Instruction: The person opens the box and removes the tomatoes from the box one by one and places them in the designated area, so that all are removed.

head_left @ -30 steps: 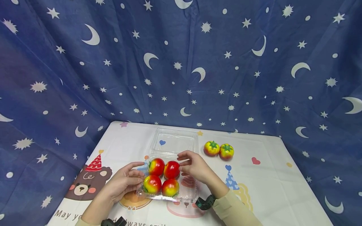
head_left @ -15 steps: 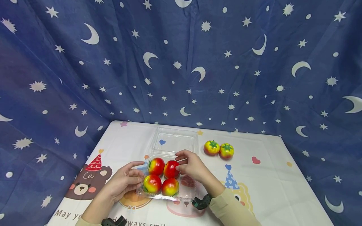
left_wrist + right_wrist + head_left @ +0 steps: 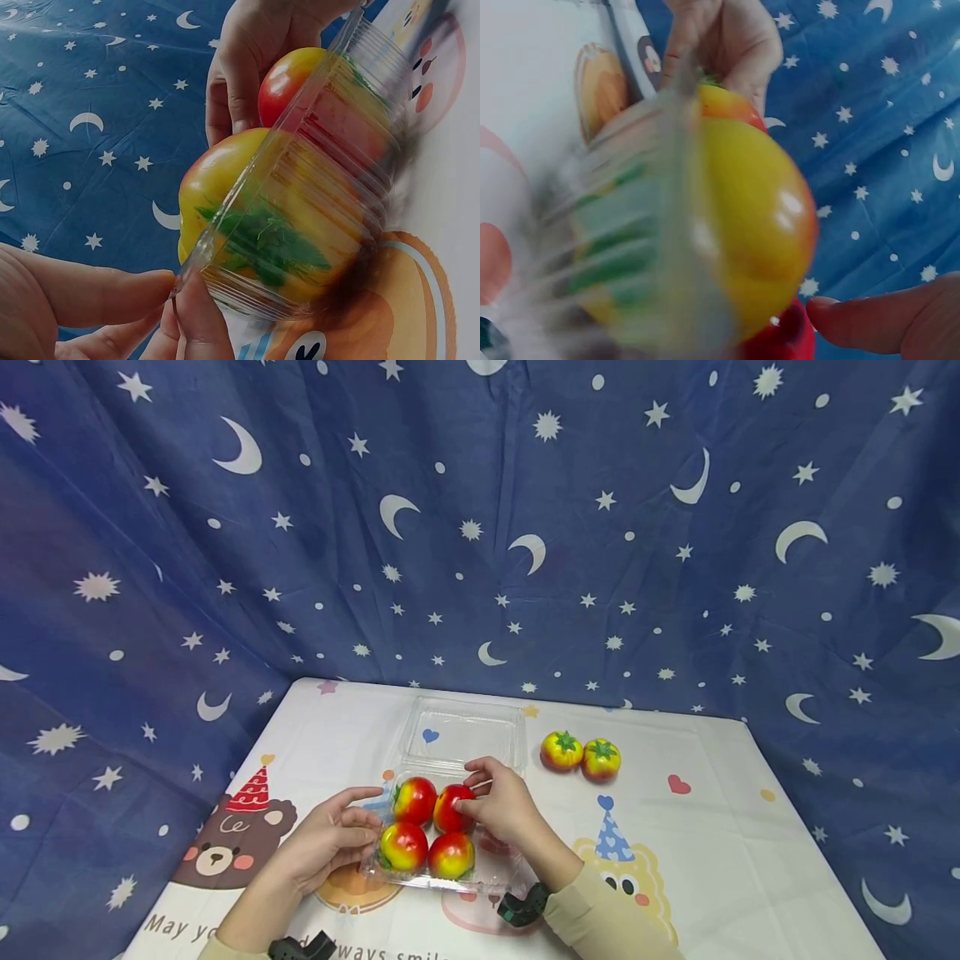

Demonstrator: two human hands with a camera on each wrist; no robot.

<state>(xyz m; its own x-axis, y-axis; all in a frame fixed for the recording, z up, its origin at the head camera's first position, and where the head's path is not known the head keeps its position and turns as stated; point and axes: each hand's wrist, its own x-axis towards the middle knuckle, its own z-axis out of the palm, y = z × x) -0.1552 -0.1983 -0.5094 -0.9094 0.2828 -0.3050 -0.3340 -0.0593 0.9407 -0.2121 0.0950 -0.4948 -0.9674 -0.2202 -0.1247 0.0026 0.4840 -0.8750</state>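
Note:
A clear plastic clamshell box [image 3: 497,875] lies with its lid [image 3: 468,739] folded back. Several red and yellow toy tomatoes, among them the front left one [image 3: 405,847], sit in its left and middle part. My left hand [image 3: 330,839] pinches the box's left rim between thumb and finger, as the left wrist view shows at the rim [image 3: 236,191]. At the back right tomato [image 3: 447,814], my right hand [image 3: 510,802] has its thumb on the side and its fingers around the far side, partly hidden. The right wrist view shows a blurred box wall before a yellow tomato [image 3: 761,225].
Two more toy tomatoes, a left one [image 3: 561,752] and a right one [image 3: 601,761], rest side by side on the table to the right of the lid. A printed white cloth [image 3: 720,843] covers the table. Behind hangs a blue curtain [image 3: 450,527] with moons and stars.
My right hand has moved slightly left and its thumb has come further onto the back right tomato, which has shifted slightly left. The left hand stays at the box's rim.

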